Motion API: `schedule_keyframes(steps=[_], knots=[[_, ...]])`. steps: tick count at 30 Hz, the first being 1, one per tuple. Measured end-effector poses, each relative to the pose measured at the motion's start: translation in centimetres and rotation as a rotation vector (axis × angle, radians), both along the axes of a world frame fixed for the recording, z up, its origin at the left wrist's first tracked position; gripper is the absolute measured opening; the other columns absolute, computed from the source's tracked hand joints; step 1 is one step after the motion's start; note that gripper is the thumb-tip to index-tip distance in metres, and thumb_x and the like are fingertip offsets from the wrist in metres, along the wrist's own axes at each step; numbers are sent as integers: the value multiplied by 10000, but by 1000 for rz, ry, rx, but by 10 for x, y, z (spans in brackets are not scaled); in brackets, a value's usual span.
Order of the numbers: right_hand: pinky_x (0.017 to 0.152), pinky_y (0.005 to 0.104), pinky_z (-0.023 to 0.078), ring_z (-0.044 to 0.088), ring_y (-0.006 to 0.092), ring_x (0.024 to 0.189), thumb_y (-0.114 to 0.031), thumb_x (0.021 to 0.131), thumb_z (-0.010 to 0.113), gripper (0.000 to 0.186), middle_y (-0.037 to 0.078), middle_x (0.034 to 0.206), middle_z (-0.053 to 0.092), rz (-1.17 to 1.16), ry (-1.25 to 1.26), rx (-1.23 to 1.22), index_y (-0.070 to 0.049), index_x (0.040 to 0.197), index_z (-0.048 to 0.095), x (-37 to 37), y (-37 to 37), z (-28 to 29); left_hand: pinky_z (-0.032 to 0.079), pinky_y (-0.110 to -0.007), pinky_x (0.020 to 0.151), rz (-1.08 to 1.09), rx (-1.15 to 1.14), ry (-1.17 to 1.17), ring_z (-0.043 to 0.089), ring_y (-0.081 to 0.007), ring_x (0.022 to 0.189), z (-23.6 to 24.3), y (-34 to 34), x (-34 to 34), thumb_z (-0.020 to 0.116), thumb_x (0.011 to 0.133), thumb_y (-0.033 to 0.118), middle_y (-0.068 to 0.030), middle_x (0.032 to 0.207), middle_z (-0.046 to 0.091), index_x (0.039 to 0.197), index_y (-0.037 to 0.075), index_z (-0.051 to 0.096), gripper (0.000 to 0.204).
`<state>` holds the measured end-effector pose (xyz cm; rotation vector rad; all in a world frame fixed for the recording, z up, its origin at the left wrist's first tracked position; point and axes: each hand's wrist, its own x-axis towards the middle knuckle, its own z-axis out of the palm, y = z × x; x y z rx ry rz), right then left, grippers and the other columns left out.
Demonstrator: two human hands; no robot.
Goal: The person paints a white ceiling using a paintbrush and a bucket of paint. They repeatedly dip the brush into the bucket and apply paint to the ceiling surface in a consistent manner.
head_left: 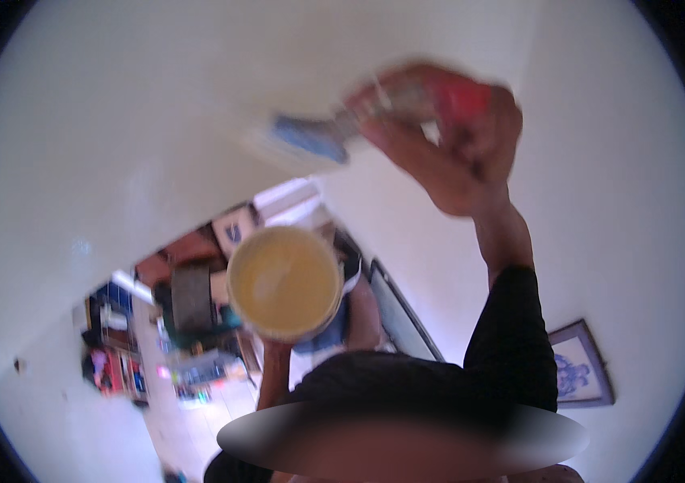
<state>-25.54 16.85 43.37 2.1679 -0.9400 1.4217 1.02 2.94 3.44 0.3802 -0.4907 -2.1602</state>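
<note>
My right hand (447,137) is raised, its fingers closed around the handle of a paintbrush (309,137). The brush points left with its bluish bristles close to the pale wall surface; I cannot tell if they touch it. Something red shows at the palm, perhaps the handle's end. Lower down, a round tub of cream-yellow paint (284,278) is held up with its open top in view. My left forearm (276,374) runs up to the tub from below, and the tub hides the fingers of that hand. The brush and right hand are blurred.
Pale walls (117,97) fill the upper part and both sides. A framed picture (580,366) hangs at the lower right. Down below are a cluttered floor (206,410), shelves with goods (113,350), a grey boxy thing (192,296) and a dark-edged panel (407,310).
</note>
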Motion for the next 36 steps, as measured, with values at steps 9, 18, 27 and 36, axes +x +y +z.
schedule_keyframes(steps=[9, 18, 27, 36], knots=[[743, 344, 592, 740, 261, 800, -19, 725, 763, 230, 98, 935, 748, 164, 40, 442, -44, 945, 703, 28, -26, -187, 370, -577, 1089, -29, 33, 63, 414, -364, 1365, 38, 1, -7, 369, 821, 843, -155, 1511, 408, 1506, 169, 370, 961], [652, 284, 581, 733, 183, 706, -44, 801, 732, 208, 115, 842, 749, 38, -584, 517, -4, 1005, 717, 31, -12, -217, 387, -549, 1087, -351, -126, 556, 427, -362, 1355, 51, 10, 0, 403, 824, 829, -145, 1512, 411, 1505, 166, 370, 951], [760, 297, 573, 725, 185, 859, 24, 875, 654, 208, 130, 978, 744, 1, -665, 636, 25, 1080, 692, 68, -6, -230, 417, -475, 1081, 151, 6, 73, 475, -324, 1313, -1, 2, -11, 475, 861, 739, -128, 1464, 464, 1476, 119, 391, 878], [656, 395, 537, 666, 336, 700, -85, 829, 654, 264, 157, 816, 695, -153, -305, 694, -87, 1088, 708, 60, -52, -228, 430, -465, 1067, 38, 35, 38, 502, -322, 1281, -16, 7, -7, 476, 868, 714, -137, 1428, 497, 1452, 102, 421, 847]])
